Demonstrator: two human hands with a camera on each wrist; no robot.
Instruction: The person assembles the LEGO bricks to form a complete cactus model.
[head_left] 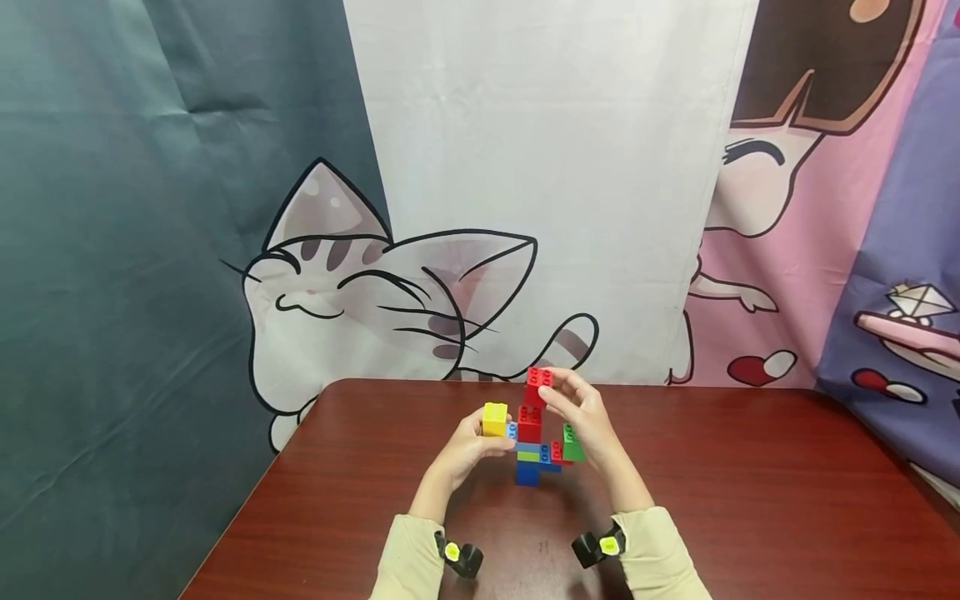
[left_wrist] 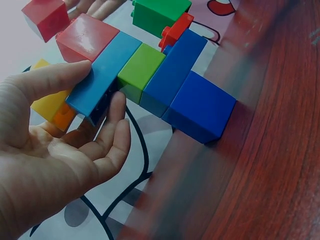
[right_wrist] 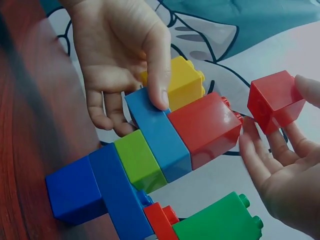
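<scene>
A small tower of toy bricks (head_left: 529, 446) stands on the dark red table (head_left: 750, 500) on a blue base brick (right_wrist: 75, 190). My left hand (head_left: 501, 442) grips it from the left. The thumb lies on the light blue brick (right_wrist: 155, 130) and the fingers curl beneath, beside the yellow brick (head_left: 494, 418). My right hand (head_left: 555, 392) pinches a loose red brick (right_wrist: 275, 100) just above the tower's top red brick (right_wrist: 205, 127). A lime brick (left_wrist: 140, 70), a small red piece (left_wrist: 175, 30) and a green brick (head_left: 573, 446) sit lower on the tower's right side.
A cloth backdrop with cartoon cats (head_left: 360, 283) hangs right behind the table's far edge. The table's left edge runs diagonally at the lower left. Black wrist cameras (head_left: 459, 557) sit on both cream sleeves near the bottom of the head view.
</scene>
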